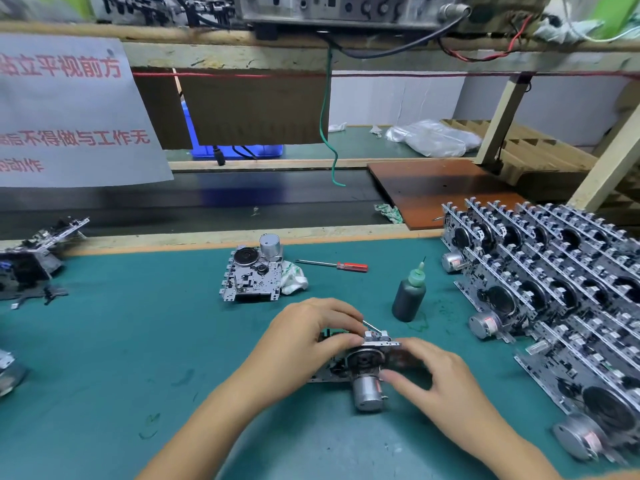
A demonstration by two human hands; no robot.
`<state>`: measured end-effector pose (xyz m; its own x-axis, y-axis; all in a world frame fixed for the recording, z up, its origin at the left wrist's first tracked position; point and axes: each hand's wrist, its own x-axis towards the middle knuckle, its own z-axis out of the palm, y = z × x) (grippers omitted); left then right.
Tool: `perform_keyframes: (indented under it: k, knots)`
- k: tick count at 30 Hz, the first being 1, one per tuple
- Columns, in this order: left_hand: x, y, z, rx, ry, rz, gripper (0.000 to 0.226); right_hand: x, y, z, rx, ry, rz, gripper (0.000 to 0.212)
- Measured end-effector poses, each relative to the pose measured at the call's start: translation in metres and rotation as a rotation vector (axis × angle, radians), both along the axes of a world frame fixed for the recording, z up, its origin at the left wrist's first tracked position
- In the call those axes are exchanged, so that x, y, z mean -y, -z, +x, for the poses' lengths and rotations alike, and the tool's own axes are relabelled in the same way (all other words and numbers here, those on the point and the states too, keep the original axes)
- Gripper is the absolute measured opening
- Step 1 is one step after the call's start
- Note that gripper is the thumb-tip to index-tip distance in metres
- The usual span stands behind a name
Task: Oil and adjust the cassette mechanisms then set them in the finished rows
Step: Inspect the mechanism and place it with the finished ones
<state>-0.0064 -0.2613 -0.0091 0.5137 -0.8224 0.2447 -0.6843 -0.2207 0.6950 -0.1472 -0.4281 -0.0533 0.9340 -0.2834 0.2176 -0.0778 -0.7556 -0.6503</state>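
Note:
A metal cassette mechanism point(360, 365) with a silver motor at its near side stands on the green mat point(173, 323) in front of me. My left hand point(308, 337) grips its far left edge, fingers curled over the top, with a thin metal rod sticking out beside them. My right hand point(429, 379) pinches its right side near the motor. A second mechanism point(251, 275) lies flat farther back. The dark oil bottle point(409, 296) with a green nozzle stands upright to the right. Finished rows point(554, 282) of mechanisms fill the right side.
A red-handled screwdriver point(334, 265) lies behind the oil bottle, and a white rag point(292, 280) sits beside the second mechanism. More mechanisms point(38, 251) are piled at the left. A dark conveyor belt point(207, 202) runs behind the wooden bench edge.

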Motion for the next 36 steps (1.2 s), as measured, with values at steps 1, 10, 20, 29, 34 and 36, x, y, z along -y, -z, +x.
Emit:
perform_keyframes:
  k: [1, 10, 20, 29, 34, 36]
  knots:
    - [0.002, -0.002, 0.002, 0.015, -0.008, 0.025, 0.011, -0.001, 0.002, 0.0, -0.014, -0.001, -0.011, 0.026]
    - [0.024, -0.004, 0.032, 0.014, -0.284, 0.159, 0.016, 0.006, 0.011, 0.004, 0.013, 0.085, -0.039, 0.026]
    - [-0.008, 0.022, 0.051, -0.098, -0.532, 0.371, 0.017, 0.009, 0.023, 0.006, 0.058, 0.171, -0.176, 0.026]
    - [-0.054, 0.035, 0.002, -0.097, -0.663, 0.366, 0.023, 0.005, 0.022, 0.005, 0.095, 0.181, -0.203, 0.013]
    - [-0.065, 0.039, -0.006, -0.297, -0.614, 0.286, 0.036, -0.012, 0.018, 0.001, 0.129, 0.125, -0.187, 0.017]
    - [-0.068, 0.037, -0.011, -0.247, -0.591, 0.363, 0.04, -0.02, 0.017, 0.0, 0.128, 0.084, -0.219, 0.023]
